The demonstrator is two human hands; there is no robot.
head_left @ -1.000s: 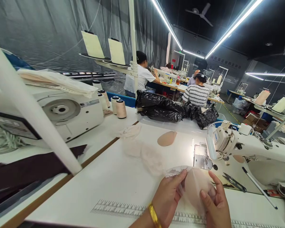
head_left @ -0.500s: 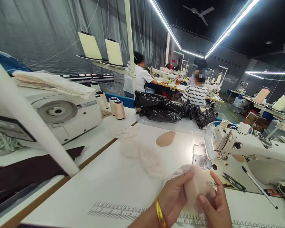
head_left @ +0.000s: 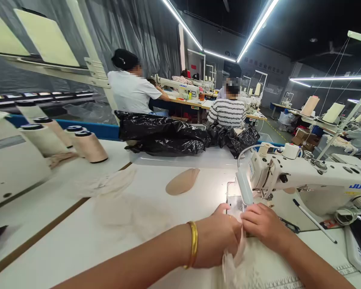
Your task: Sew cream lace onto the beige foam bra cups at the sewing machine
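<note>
A sheer pale beige fabric piece (head_left: 235, 259) hangs between my hands at the sewing machine (head_left: 307, 170), its upper edge close to the needle area. My left hand (head_left: 218, 237), above a gold bangle (head_left: 193, 245), is closed on the cloth from the left side. From the right, my right hand (head_left: 264, 224) pinches the same cloth just below the lamp head (head_left: 244, 188). My fingers and the lamp hide the needle and presser foot. Dark thread snips (head_left: 290, 225) lie partly behind my right hand.
A beige oval cutout (head_left: 183, 182) and sheer fabric pieces (head_left: 129, 216) lie left of the machine. Thread cones (head_left: 90, 146) stand farther left. A black plastic bag (head_left: 168, 134) lies along the back edge. A white stick (head_left: 314, 220) rests at right. Co-workers sit beyond.
Both hands have carried the fabric forward to the machine's needle area, and the right hand has closed more on it. The view has shifted to the right.
</note>
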